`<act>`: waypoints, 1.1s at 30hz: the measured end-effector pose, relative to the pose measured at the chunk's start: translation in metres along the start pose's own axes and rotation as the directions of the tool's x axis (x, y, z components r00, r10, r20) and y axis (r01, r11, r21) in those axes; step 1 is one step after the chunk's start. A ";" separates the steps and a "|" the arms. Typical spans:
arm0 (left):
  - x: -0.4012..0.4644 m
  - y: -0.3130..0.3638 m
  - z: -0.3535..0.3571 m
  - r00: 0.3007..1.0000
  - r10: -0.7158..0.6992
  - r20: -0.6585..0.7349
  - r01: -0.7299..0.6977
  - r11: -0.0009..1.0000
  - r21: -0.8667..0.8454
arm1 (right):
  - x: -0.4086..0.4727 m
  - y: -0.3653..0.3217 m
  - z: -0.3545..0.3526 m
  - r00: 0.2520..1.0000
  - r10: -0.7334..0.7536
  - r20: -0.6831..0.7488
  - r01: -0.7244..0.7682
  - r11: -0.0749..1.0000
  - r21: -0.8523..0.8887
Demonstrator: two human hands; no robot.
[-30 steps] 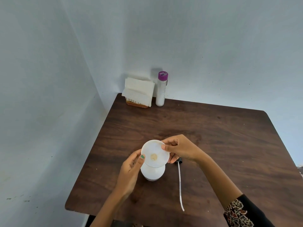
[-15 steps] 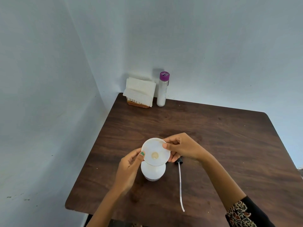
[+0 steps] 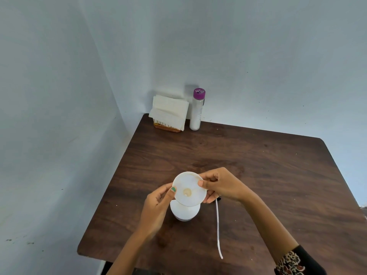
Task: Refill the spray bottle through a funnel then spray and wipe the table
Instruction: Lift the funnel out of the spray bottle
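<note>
White funnel [image 3: 189, 189] sitting on top of the spray bottle [image 3: 184, 212], near the front of the bench [image 3: 258, 175]. Pinched at its rim by fingers [image 3: 173, 189] of the left hand [image 3: 158, 207] and the right hand [image 3: 220, 185], likely to keep it straight for pouring. Spray tube [image 3: 218, 227] lying just right of the bottle, out of the way.

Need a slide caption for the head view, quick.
Both hands, left and right, hold the white funnel over the spray bottle.

No readable text anywhere.
The purple cap [image 3: 199, 93] of the white bottle [image 3: 196, 114] carried a dark printed mark, possibly lettering, too blurred to be made out.
</note>
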State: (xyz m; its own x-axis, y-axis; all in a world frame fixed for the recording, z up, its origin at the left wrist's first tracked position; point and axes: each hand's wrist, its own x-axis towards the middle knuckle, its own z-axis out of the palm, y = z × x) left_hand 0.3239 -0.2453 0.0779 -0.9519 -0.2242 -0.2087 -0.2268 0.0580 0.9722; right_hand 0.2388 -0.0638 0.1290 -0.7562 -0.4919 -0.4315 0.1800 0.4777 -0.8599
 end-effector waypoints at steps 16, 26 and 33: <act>-0.005 -0.032 0.006 0.968 -0.220 0.121 0.160 0.912 0.377 | -0.011 -0.005 -0.001 0.999 0.016 -0.050 -0.012 0.997 0.079; 0.005 -0.014 0.002 0.997 -0.078 0.022 0.072 0.975 0.210 | -0.021 -0.017 -0.019 0.993 -0.069 -0.093 0.090 0.966 0.244; 0.027 0.064 0.015 0.999 0.052 0.015 -0.052 0.999 -0.009 | -0.010 -0.011 -0.035 0.920 -0.144 -0.365 0.216 0.962 0.167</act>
State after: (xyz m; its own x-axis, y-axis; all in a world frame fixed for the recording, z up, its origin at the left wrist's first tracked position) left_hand 0.2801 -0.2331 0.1330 -0.9655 -0.2060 -0.1593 -0.1750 0.0605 0.9827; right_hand 0.2226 -0.0385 0.1523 -0.9511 -0.2552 -0.1739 0.1145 0.2315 -0.9661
